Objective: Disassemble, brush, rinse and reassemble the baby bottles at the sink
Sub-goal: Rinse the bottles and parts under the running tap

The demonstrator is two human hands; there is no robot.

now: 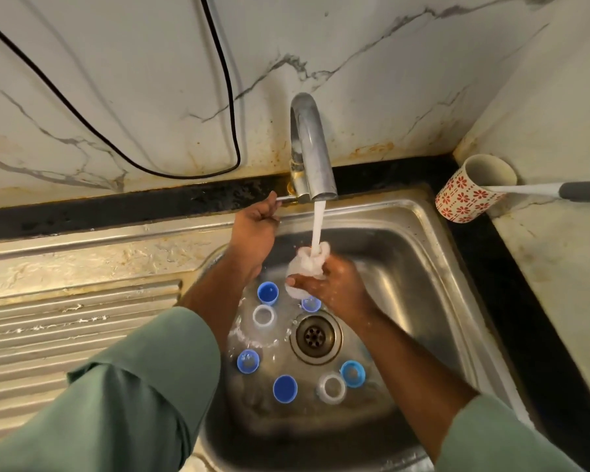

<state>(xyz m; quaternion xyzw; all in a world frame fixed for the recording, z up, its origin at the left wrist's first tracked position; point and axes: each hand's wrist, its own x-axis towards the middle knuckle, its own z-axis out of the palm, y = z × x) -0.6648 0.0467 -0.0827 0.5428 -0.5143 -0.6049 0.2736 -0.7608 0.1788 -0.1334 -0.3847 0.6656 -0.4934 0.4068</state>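
Note:
My right hand grips a clear baby bottle and holds it mouth-up under the running water from the tap; water foams over its top. My left hand reaches to the tap lever, thumb above and fingers curled below it. On the sink floor lie loose parts: blue caps, blue collar rings and clear bottles. Another blue part is half hidden under my right hand.
The steel sink has its drain in the middle. A ribbed draining board lies to the left. At the back right corner stands a red-flowered mug holding a brush handle. A black cable hangs on the wall.

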